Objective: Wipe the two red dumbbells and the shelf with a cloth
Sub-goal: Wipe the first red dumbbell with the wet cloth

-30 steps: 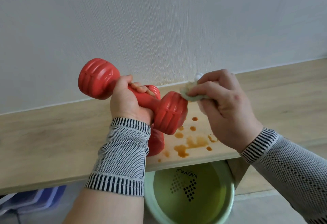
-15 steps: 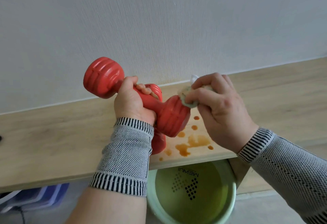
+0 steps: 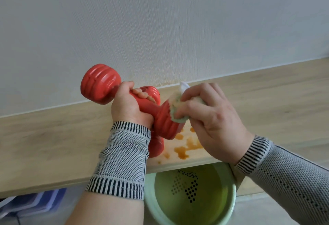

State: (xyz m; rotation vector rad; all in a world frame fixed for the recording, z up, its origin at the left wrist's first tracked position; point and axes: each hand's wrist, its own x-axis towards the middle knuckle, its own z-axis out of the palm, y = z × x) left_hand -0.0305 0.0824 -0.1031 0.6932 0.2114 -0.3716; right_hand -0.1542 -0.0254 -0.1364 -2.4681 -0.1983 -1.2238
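Observation:
My left hand (image 3: 130, 107) grips the handle of a red dumbbell (image 3: 99, 84) and holds it tilted above the wooden shelf (image 3: 53, 146). My right hand (image 3: 211, 119) pinches a bunched pale green cloth (image 3: 176, 107) and presses it against the dumbbell's lower right head. A second red dumbbell (image 3: 151, 91) stands on the shelf behind my left hand and wrist, mostly hidden. Orange-brown stains (image 3: 183, 150) spot the shelf below the cloth.
The shelf runs along a white wall (image 3: 160, 29). Below its front edge stands a pale green bucket (image 3: 192, 198) with a dotted mark inside. A blue-purple object (image 3: 32, 201) lies under the shelf at the lower left.
My right hand has brought the cloth from beside the dumbbell's lower head down onto its face. The dumbbell and both hands sit slightly further right in view.

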